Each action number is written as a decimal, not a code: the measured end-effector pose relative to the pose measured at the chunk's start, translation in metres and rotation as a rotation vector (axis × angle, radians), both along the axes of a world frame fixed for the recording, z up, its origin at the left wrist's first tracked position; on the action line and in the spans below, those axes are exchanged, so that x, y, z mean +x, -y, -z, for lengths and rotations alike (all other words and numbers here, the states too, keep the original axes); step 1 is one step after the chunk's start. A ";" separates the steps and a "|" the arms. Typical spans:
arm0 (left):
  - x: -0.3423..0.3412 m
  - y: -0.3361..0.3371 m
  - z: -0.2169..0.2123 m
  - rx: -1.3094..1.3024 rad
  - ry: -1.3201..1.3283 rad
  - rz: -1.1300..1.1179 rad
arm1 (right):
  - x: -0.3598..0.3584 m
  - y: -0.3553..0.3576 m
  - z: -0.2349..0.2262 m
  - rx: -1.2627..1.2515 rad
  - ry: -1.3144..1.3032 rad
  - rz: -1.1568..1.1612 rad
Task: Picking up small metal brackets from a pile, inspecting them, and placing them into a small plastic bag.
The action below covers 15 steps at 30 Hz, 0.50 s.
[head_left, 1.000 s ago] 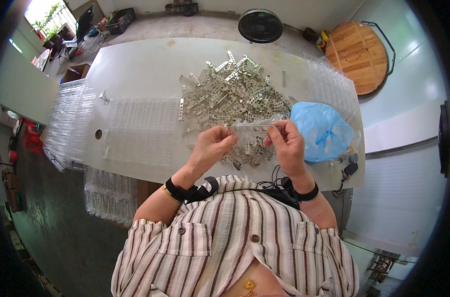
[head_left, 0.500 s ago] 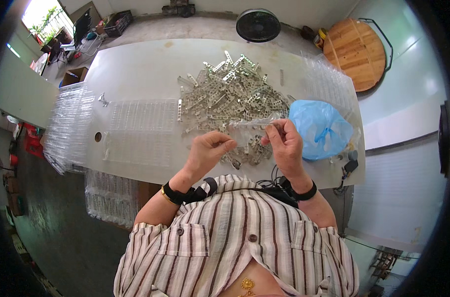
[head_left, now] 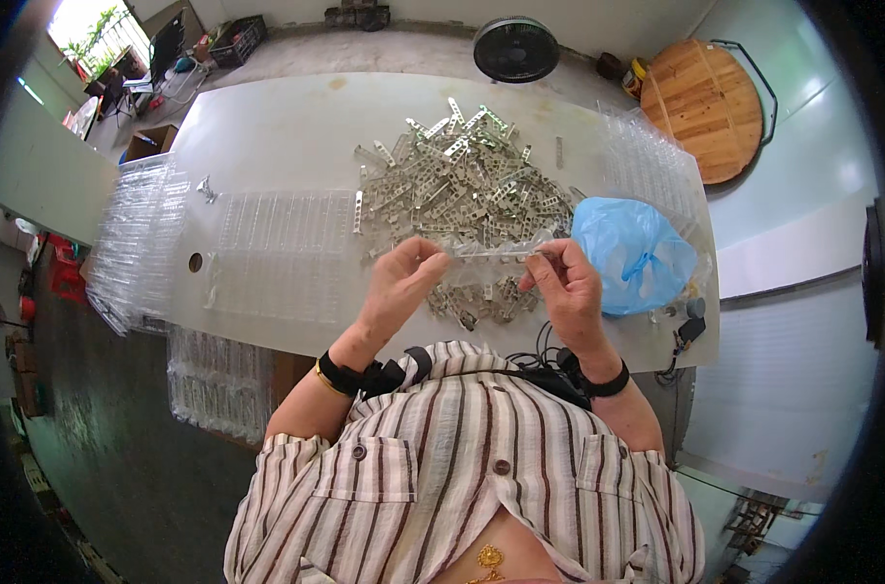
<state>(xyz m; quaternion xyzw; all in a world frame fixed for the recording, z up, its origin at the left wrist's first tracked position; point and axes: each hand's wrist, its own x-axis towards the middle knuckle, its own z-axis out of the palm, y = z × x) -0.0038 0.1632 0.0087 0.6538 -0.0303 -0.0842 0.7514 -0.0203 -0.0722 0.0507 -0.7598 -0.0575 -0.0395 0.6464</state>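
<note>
Between my two hands, over the near part of the pile, stretches a thin clear plastic bag with a narrow pale strip along its upper side. Whether that strip is a metal piece inside the bag is hard to make out. My left hand pinches the bag's left end between thumb and fingers. The right end is gripped by my right hand, thumb against bent forefinger. Below and beyond lies a heap of perforated metal strips, loosely tangled on the white table.
A tied blue plastic bag sits just right of my right hand. Clear plastic trays lie left of the heap, with a tall stack of trays farther left. More trays stand far right. A black fan is beyond the table.
My left hand has moved up and right and now pinches the left end of the clear bag, where it was apart before. My right hand keeps its grip, and the bag is stretched straighter.
</note>
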 end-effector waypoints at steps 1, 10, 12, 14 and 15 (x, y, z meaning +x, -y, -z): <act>0.001 0.001 -0.002 -0.023 -0.005 0.010 | 0.000 0.000 0.001 0.000 -0.001 0.000; -0.002 -0.005 -0.003 -0.250 0.021 -0.050 | 0.001 0.007 0.000 0.192 -0.063 0.027; -0.003 -0.006 -0.002 -0.290 0.026 -0.053 | 0.000 0.009 -0.001 0.215 -0.120 0.032; -0.003 -0.008 -0.001 -0.381 0.005 -0.030 | 0.001 0.012 0.003 0.259 -0.148 0.030; -0.003 -0.008 -0.005 -0.379 0.004 -0.031 | 0.002 0.013 0.005 0.303 -0.176 0.028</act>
